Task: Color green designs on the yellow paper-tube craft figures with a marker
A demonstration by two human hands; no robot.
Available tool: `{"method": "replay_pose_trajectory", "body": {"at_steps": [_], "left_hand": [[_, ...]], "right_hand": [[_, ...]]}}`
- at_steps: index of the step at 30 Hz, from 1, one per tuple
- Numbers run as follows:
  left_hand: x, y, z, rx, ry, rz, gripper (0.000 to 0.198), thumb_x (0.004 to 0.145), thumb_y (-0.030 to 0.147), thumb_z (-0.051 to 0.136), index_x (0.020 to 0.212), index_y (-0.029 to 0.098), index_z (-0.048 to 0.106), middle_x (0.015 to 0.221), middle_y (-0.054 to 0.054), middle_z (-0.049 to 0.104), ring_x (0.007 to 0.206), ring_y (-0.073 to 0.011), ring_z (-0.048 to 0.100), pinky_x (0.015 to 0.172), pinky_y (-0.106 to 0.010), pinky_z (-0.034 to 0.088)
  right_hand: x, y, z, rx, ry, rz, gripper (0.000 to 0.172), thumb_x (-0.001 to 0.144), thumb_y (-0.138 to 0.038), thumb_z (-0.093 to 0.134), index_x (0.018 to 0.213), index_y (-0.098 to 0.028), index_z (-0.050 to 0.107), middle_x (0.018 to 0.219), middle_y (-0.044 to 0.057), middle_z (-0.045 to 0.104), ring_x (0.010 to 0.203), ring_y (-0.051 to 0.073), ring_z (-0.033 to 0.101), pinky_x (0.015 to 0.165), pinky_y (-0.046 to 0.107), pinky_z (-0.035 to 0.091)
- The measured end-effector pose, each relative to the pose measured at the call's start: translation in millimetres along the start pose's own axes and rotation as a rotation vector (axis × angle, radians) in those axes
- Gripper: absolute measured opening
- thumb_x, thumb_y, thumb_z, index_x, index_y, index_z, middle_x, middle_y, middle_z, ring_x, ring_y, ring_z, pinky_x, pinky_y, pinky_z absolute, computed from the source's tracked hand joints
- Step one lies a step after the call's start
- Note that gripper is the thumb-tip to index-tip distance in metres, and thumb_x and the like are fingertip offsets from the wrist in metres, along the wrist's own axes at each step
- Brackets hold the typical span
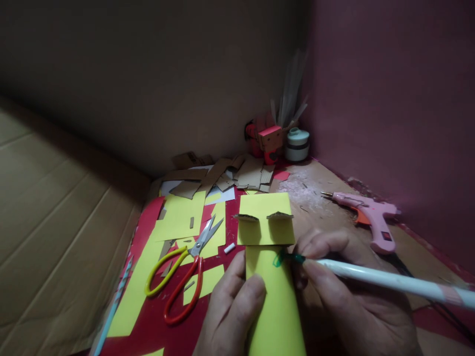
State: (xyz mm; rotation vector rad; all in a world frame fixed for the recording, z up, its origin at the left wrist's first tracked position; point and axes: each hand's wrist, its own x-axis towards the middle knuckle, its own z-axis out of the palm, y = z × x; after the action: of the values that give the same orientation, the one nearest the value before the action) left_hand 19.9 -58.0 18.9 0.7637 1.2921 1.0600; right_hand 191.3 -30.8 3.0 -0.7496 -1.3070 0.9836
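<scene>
In the head view, my left hand [237, 304] is wrapped round a yellow paper tube [276, 311], its thumb resting on the front. A yellow box-shaped head [264, 205] with two small corrugated flaps tops the tube. My right hand [345, 291] pinches a white marker [374, 277] with a green tip. That tip touches the tube just below the head, where a small green outline [278, 259] shows. The fingers behind the tube are hidden.
Left of the tube lie open scissors [198, 247], yellow paper sheets [181, 217] and a striped pencil [115, 301]. Cardboard scraps [218, 173], a red figure [270, 141] and a lidded pot [297, 144] stand at the back. A pink glue gun [371, 212] lies right.
</scene>
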Motion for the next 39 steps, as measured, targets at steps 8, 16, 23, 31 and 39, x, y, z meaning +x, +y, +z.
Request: {"method": "replay_pose_trajectory", "body": {"at_steps": [8, 16, 23, 31, 39], "left_hand": [[-1.9, 3.5, 5.0, 0.005, 0.008, -0.081, 0.073, 0.078, 0.061, 0.08, 0.139, 0.022, 0.068, 0.12, -0.014, 0.082, 0.105, -0.0379, 0.079, 0.083, -0.041, 0.064], [-1.9, 5.5, 6.0, 0.024, 0.023, -0.047, 0.074, 0.081, 0.06, 0.079, 0.141, 0.019, 0.067, 0.122, -0.016, 0.081, 0.108, -0.0382, 0.078, 0.079, -0.038, 0.065], [-2.7, 7.6, 5.3, 0.061, 0.045, -0.068, 0.07, 0.08, 0.06, 0.079, 0.138, 0.022, 0.069, 0.12, -0.015, 0.082, 0.11, -0.0388, 0.077, 0.083, -0.041, 0.065], [-4.7, 7.3, 6.1, 0.066, 0.089, -0.071, 0.072, 0.079, 0.06, 0.079, 0.14, 0.022, 0.069, 0.126, -0.016, 0.081, 0.115, -0.0413, 0.075, 0.084, -0.043, 0.066], [-0.1, 2.8, 0.3, 0.024, 0.05, -0.034, 0.07, 0.079, 0.056, 0.081, 0.139, 0.023, 0.07, 0.128, -0.015, 0.08, 0.118, -0.0422, 0.075, 0.083, -0.042, 0.067]], "right_hand": [[0.1, -2.4, 4.8, 0.072, -0.015, 0.018, 0.012, 0.105, -0.025, 0.061, 0.1, -0.036, 0.063, 0.083, -0.001, 0.063, 0.061, 0.015, 0.063, 0.053, 0.024, 0.056], [-1.4, -8.7, 9.4, 0.063, 0.027, 0.027, 0.009, 0.102, -0.028, 0.065, 0.095, -0.033, 0.066, 0.083, 0.0, 0.063, 0.066, 0.017, 0.062, 0.059, 0.026, 0.056], [-0.6, -6.0, 7.9, 0.093, 0.01, 0.037, 0.009, 0.102, -0.027, 0.065, 0.095, -0.033, 0.067, 0.085, -0.001, 0.065, 0.066, 0.016, 0.064, 0.059, 0.025, 0.056], [-2.0, -4.9, 8.3, 0.107, -0.012, 0.029, 0.011, 0.104, -0.024, 0.061, 0.1, -0.034, 0.064, 0.085, -0.002, 0.066, 0.066, 0.015, 0.066, 0.058, 0.023, 0.057], [-1.4, -0.2, 0.8, 0.019, -0.012, 0.015, 0.011, 0.104, -0.023, 0.062, 0.102, -0.034, 0.065, 0.075, -0.002, 0.066, 0.053, 0.015, 0.06, 0.047, 0.025, 0.053]]}}
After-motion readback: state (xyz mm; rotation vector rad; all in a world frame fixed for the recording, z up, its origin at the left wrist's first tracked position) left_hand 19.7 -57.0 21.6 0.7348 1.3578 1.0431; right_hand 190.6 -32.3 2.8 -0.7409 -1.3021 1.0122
